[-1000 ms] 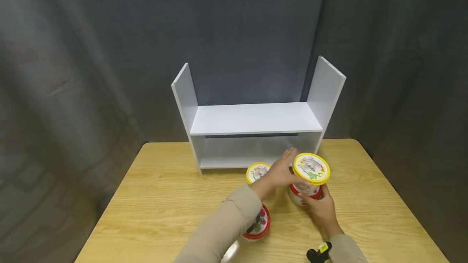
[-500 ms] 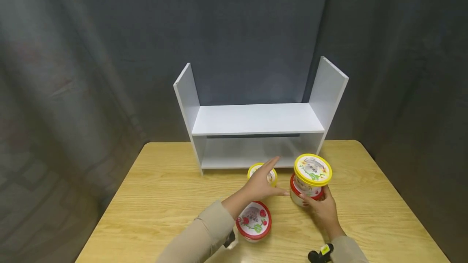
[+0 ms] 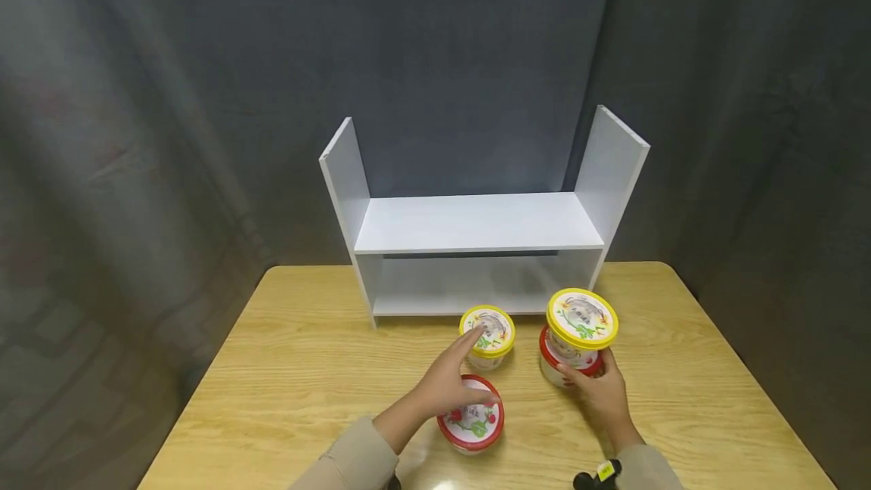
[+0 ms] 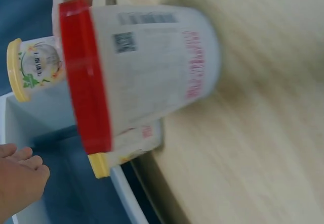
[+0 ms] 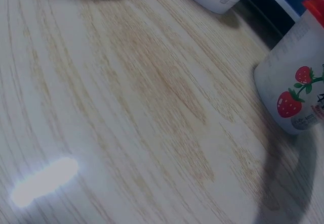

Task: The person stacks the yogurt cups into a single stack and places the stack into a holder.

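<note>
My right hand [image 3: 602, 395] grips the red-lidded tub [image 3: 554, 370] at the right, thumb and fingers round its side. On top of that tub stands a yellow-lidded tub [image 3: 582, 316], also visible in the left wrist view. My left hand [image 3: 445, 383], fingers extended and thumb spread, hovers above a second red-lidded tub [image 3: 469, 426] near me; it holds nothing. Beyond lies another yellow-lidded tub [image 3: 487, 335], upright on the table and partly behind the left fingertips. Strawberries decorate the gripped tub [image 5: 293, 82] in the right wrist view, where the right hand itself is hidden.
A white two-level shelf [image 3: 476, 221] stands on the wooden table [image 3: 292, 369] behind the tubs, with upright side panels. Dark grey curtains [image 3: 442, 66] surround the table at the back and sides.
The left hand has let go of the upper yellow-lidded tub and drawn back left toward me, uncovering the other yellow-lidded tub. The right hand stays on the lower tub of the stack.
</note>
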A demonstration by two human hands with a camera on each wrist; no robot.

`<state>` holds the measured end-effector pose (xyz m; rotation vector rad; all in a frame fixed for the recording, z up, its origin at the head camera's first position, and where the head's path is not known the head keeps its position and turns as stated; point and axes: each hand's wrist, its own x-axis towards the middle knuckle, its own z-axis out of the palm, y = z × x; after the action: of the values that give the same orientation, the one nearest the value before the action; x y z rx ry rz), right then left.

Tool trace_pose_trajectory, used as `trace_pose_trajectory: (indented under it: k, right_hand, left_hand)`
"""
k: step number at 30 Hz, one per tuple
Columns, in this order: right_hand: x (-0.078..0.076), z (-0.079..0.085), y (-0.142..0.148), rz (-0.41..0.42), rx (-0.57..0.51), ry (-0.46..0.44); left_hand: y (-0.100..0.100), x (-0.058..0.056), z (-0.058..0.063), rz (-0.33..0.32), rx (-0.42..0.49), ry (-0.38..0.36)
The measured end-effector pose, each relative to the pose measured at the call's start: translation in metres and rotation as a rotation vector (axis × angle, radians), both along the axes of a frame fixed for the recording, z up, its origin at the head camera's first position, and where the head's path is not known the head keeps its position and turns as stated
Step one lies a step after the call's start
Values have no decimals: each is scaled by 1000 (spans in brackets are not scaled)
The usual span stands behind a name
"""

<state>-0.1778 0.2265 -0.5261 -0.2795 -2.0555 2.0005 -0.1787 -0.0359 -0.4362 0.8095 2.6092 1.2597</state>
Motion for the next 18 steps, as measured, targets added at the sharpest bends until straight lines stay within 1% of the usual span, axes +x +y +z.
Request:
trace_pose_trajectory:
  k: [3,8,10,15,18]
  right_hand:
    - [0,0,0,-4,21,0]
    - [-2,-5,2,11,-5,36]
    - [-2,-6,2,13,3,39]
    - [-1,-4,2,8,35,12]
    - [-1,-3,1,-5,47,-12]
  left_hand:
    - [-7,4,-7,4,4,-18]
    - [-19,10,-18,12,-17,-38]
    - [-23,12,-23,14,-28,-38]
    - [-29,18,-32,33,-40,-46]
    - [-30,21,-38,34,-35,-54]
